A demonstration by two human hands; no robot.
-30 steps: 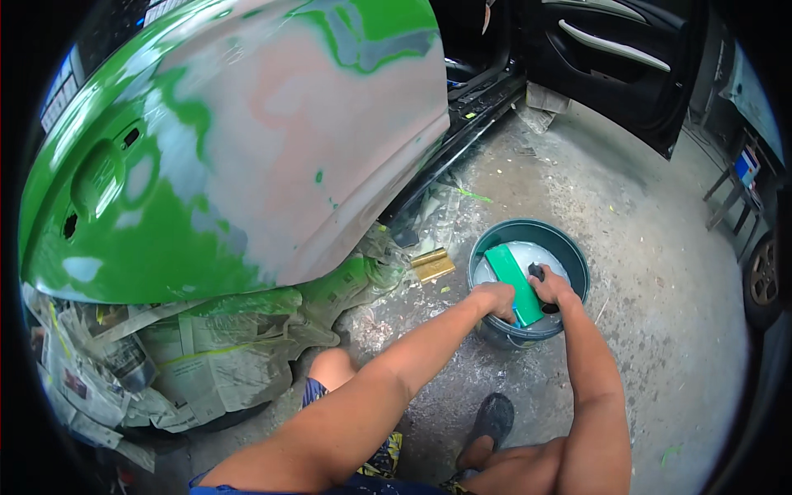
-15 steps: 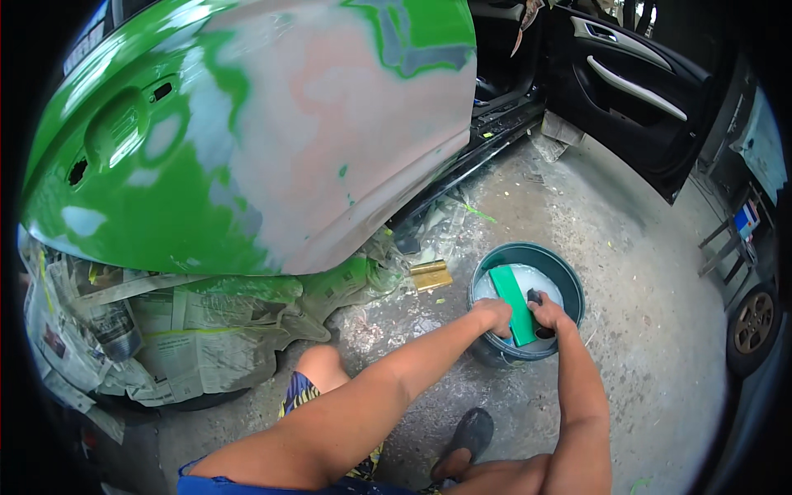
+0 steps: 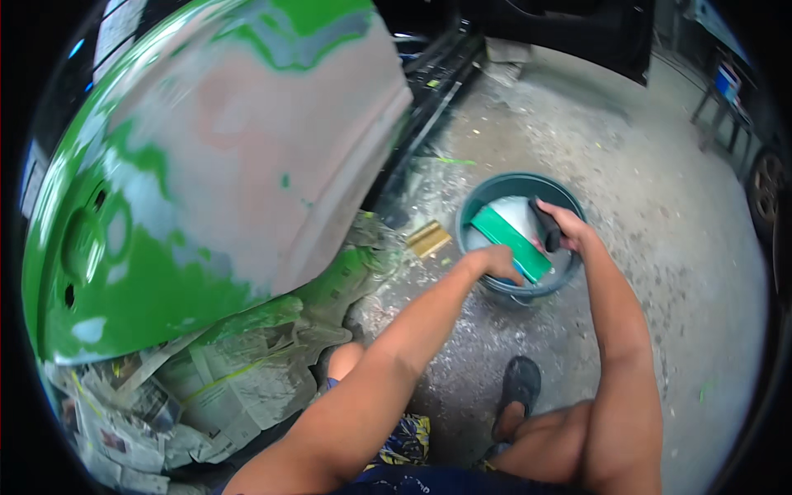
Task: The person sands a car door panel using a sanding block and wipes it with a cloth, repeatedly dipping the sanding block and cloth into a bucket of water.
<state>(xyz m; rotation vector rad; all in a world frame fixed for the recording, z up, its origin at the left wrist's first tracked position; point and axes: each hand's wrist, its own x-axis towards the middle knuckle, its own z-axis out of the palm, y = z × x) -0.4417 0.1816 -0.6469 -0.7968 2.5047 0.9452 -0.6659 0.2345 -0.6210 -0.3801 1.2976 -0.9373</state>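
A dark green bucket (image 3: 483, 196) of cloudy, whitish water (image 3: 516, 210) stands on the floor before me. My left hand (image 3: 500, 262) is closed on the lower edge of a long, flat green sanding block (image 3: 510, 242), which is tilted over the water inside the rim. In my right hand (image 3: 568, 224), thumb and fingers grip a dark, curled sheet of sandpaper (image 3: 544, 224) beside the block's right side. The left fingertips are partly hidden by the block.
Left stands a green car door panel (image 3: 247, 148) with large sanded grey-pink patches. Newspaper sheets (image 3: 239, 388) hang below it. A gold-coloured angled piece (image 3: 429, 239) lies left of the bucket. Behind is an open black door (image 3: 577, 41); at right, a small stand (image 3: 726, 107).
My view has shifted, so the bucket sits higher in it. The block has turned more diagonal, and my right hand has raised the sandpaper, showing more of it.
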